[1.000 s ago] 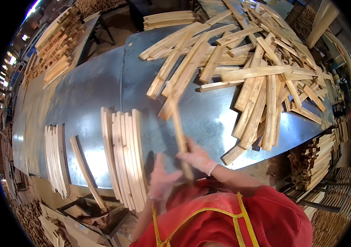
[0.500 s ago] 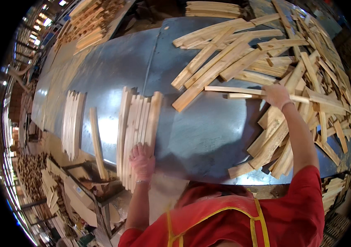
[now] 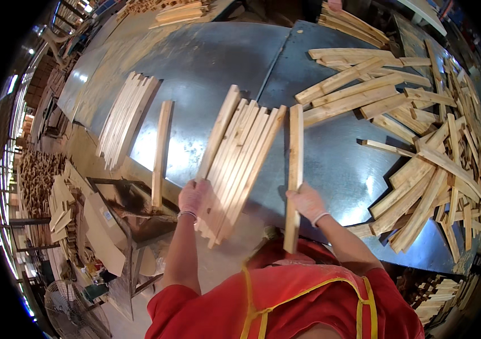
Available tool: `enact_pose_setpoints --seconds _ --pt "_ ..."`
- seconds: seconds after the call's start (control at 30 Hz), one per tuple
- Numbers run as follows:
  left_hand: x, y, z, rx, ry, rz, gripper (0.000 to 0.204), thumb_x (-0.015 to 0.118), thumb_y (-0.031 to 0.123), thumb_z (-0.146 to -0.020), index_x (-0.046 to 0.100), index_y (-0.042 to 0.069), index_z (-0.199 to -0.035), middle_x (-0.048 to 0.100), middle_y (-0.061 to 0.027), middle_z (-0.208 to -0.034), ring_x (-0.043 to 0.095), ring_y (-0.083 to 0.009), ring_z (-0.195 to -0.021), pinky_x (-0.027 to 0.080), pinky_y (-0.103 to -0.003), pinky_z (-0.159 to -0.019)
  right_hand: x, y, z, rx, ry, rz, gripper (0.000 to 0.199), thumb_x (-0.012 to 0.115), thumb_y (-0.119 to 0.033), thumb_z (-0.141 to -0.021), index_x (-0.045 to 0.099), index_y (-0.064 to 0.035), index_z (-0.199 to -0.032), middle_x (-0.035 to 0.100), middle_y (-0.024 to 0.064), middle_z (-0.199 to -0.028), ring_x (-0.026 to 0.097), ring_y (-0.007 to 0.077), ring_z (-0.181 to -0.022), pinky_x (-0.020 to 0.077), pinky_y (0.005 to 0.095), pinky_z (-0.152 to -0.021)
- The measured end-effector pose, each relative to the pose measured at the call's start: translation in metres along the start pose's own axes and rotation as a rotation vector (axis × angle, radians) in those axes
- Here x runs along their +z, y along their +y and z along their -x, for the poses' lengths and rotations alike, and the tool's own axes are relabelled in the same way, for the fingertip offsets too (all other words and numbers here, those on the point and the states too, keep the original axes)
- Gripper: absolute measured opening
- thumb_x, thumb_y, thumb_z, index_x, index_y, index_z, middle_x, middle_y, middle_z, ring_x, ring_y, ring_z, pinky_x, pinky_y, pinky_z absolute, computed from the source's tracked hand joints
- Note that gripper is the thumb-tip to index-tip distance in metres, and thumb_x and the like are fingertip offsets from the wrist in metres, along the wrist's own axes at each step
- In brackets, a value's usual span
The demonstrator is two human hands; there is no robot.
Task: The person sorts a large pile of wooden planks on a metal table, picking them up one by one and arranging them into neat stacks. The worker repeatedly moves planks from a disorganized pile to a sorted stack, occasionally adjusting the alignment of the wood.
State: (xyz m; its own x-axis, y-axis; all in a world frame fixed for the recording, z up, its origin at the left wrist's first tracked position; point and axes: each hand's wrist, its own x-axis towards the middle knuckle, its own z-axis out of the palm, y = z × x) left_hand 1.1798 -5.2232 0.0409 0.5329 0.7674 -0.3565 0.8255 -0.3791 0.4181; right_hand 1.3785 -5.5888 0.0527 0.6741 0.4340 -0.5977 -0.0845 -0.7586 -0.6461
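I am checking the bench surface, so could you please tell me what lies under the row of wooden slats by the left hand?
The row of slats rests on the metal table; its near ends overhang the edge. The sheet beneath is covered.

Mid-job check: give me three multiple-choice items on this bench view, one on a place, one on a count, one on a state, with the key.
1. Where does the loose heap of slats lie on the metal table?
A. the person's right
B. the person's left
C. the near edge, centre

2. How many slats does the right hand hold?
A. none
B. one
C. four

3. What is the left hand doing?
A. hanging free of the table
B. gripping a fan
C. resting on the aligned stack

Key: A, the heap fills the right side; B, a single slat is gripped; C, the palm lies on the stack's near end.
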Motion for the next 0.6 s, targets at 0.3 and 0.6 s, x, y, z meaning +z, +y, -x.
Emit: enact_pose_setpoints --seconds 0.3,0.6 --pt "-0.009 -0.006 0.015 0.198 -0.226 -0.124 0.061 0.056 0.058 -0.095 0.071 0.008 -0.127 0.075 -0.0217 -0.117 0.069 -0.0413 -0.114 0.053 -0.049 -0.099 0.028 -0.084 -0.014 -0.079 -0.01 0.009 0.112 0.064 -0.072 -0.091 0.033 0.0108 -0.159 0.056 0.038 -0.146 0.056 0.0461 -0.139 0.0438 0.0455 -0.115" --pt "-0.004 0.058 -0.077 -0.066 -0.215 0.247 0.076 0.065 0.059 -0.095 0.059 -0.001 -0.142 0.076 -0.0176 -0.118 0.073 -0.0312 -0.109 0.055 -0.041 -0.097 0.01 -0.08 -0.063 -0.125 -0.002 0.057 0.09 0.062 -0.064 -0.095 0.045 0.002 -0.154 0.066 0.032 -0.136 0.063 0.0463 -0.128 0.0484 0.0481 -0.108"
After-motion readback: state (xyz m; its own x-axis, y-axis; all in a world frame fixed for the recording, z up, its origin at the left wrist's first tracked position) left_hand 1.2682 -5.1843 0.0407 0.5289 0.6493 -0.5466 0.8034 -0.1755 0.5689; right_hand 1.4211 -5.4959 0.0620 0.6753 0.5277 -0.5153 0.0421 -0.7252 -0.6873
